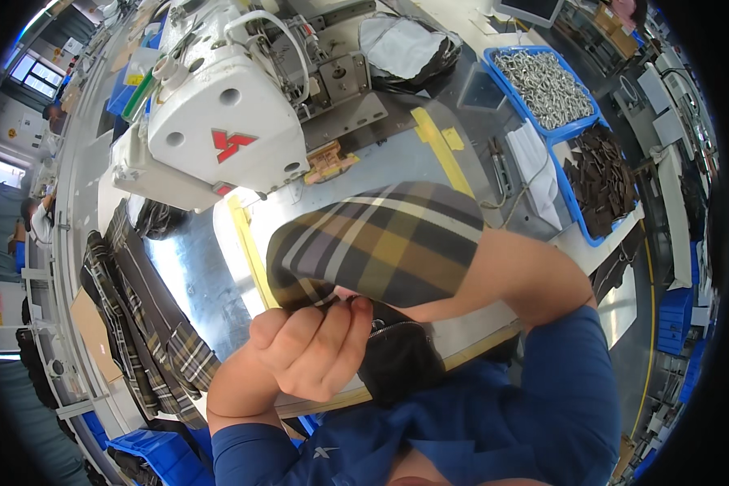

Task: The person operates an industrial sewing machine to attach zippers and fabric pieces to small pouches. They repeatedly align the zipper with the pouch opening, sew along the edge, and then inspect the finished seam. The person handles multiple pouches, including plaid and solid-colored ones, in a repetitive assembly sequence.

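Observation:
My left hand (312,344) is closed on a piece of olive, grey and black plaid fabric (381,243) with a black part (397,360) that has a silver zipper, hanging below. My right arm (535,271) reaches in from the right behind the plaid fabric. The fabric covers most of my right hand (413,308), so its grip is hidden. Behind the fabric stands a white industrial sewing machine (194,138) over a metal work plate marked with yellow tape (433,138).
Folded plaid garments (121,316) lie at left. Blue trays of metal hardware (543,85) and dark small pieces (595,178) sit at right, beside pliers (500,170) and white cloth (535,174). A black bundle (405,49) lies behind. Blue crates (150,454) stand low left; co-workers (40,219) are further left.

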Available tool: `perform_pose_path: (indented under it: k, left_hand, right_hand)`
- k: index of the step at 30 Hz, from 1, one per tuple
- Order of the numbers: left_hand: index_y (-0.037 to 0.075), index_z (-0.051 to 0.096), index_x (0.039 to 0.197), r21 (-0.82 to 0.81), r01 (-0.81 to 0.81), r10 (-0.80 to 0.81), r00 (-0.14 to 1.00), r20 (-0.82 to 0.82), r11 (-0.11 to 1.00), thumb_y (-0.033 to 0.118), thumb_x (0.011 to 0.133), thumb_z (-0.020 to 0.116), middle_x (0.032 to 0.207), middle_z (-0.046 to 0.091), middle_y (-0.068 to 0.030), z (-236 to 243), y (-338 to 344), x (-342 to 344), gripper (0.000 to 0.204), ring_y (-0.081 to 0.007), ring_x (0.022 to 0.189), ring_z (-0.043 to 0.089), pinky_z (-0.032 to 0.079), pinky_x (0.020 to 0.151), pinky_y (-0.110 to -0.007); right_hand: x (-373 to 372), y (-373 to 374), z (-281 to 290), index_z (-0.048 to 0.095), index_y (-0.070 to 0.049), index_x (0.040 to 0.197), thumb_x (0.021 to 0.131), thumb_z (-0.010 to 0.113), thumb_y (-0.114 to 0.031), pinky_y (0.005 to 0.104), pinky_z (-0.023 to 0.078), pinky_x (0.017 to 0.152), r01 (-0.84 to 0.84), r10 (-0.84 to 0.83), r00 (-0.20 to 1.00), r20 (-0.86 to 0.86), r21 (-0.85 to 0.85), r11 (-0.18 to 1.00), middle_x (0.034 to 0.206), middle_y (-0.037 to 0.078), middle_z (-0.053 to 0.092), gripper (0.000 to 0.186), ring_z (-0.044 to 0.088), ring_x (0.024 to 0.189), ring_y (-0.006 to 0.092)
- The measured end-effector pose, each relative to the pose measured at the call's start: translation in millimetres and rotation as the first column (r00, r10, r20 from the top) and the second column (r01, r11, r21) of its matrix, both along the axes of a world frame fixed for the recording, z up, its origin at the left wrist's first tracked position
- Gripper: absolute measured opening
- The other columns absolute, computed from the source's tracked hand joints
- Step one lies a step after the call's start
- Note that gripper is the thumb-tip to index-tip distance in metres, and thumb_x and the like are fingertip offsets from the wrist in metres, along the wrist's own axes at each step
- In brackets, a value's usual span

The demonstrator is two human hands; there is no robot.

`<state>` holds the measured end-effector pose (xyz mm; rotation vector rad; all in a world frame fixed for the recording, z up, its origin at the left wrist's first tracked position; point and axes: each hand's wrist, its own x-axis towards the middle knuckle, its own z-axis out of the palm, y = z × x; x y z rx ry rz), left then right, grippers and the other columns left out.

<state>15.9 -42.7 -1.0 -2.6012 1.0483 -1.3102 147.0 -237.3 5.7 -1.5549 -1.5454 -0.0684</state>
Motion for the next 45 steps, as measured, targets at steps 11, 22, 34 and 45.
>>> perform_pose_path:
  k: [11,22,34,45]
  left_hand:
    - [0.008,0.08,0.093,0.055,0.14,-0.144,0.988,0.06,0.989,0.0,0.072,0.081,0.092,0.069,-0.0028,-8,10,-6,0.022,-0.0206,0.096,0.067,0.044,0.069,-0.033]
    - [0.001,0.071,0.087,-0.15,0.06,-0.078,0.99,-0.118,0.987,-0.012,0.077,0.078,0.089,0.064,-0.0095,9,12,-6,0.018,-0.0279,0.087,0.073,0.052,0.069,-0.037]
    - [0.0,0.071,0.091,-0.253,0.176,-0.219,0.964,-0.153,0.951,-0.01,0.077,0.077,0.085,0.056,-0.0064,14,12,-9,0.018,-0.03,0.086,0.075,0.05,0.068,-0.035]
    - [0.002,0.071,0.092,-0.232,0.272,-0.317,0.93,-0.186,0.934,-0.007,0.079,0.076,0.092,0.065,-0.0087,11,10,-13,0.016,-0.0322,0.096,0.073,0.056,0.075,-0.038]
  right_hand:
    - [-1,7,4,0.069,-0.002,0.11,0.096,0.071,-0.026,0.0528,0.052,0.089,0.037,-0.111,0.946,-0.305,-0.239,0.97,0.107,0.018,0.073,0.028,0.067,0.098,0.0453]
    - [-2,-10,31,0.067,-0.001,0.138,0.082,0.083,-0.003,0.0327,0.055,0.077,0.03,-0.15,0.73,-0.667,-0.188,0.982,0.102,0.008,0.077,0.059,0.072,0.086,0.0148]
    - [-3,0,18,0.074,-0.009,0.093,0.067,0.08,-0.008,0.0349,0.048,0.065,0.273,-0.309,0.897,0.316,0.155,0.949,0.092,0.006,0.07,0.027,0.065,0.076,0.0224]
    - [0,1,12,0.073,-0.005,0.089,0.072,0.074,-0.012,0.0365,0.048,0.076,0.036,-0.109,0.889,0.445,0.169,0.985,0.097,0.004,0.069,0.019,0.065,0.09,0.0229]
